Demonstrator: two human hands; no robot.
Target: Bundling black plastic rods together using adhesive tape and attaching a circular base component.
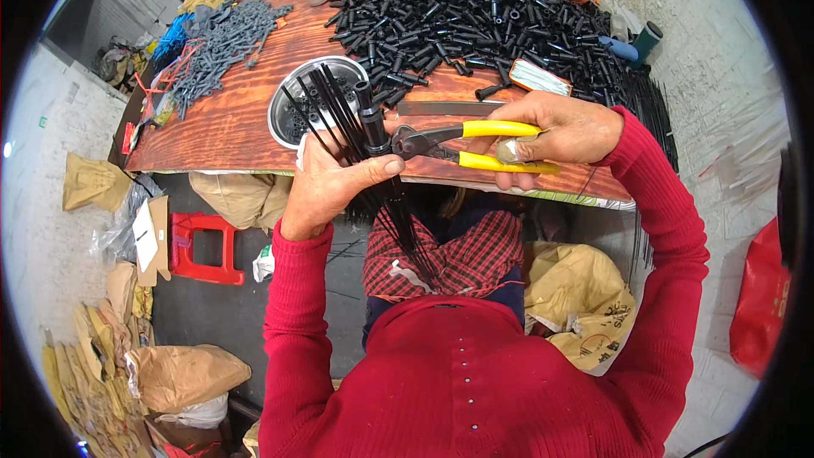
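My left hand (326, 182) is closed round a bundle of thin black rods (335, 106) and a black tubular part (371, 119), all tilted over the table edge. The rods' lower ends reach down toward my lap. My right hand (555, 136) grips pliers with yellow handles (500, 129), and a pale wrap covers one fingertip. The pliers' dark jaws (411, 142) are right beside the tubular part, near my left thumb; I cannot tell whether they touch it. Behind my left hand stands a round metal bowl (280, 110) holding small dark pieces.
A large heap of black tubular parts (458, 25) covers the back of the wooden table (203, 136). Grey parts (229, 38) are piled at the left. An orange-edged box (540, 78) lies before the heap. Below are a red stool (203, 271) and sacks (585, 297).
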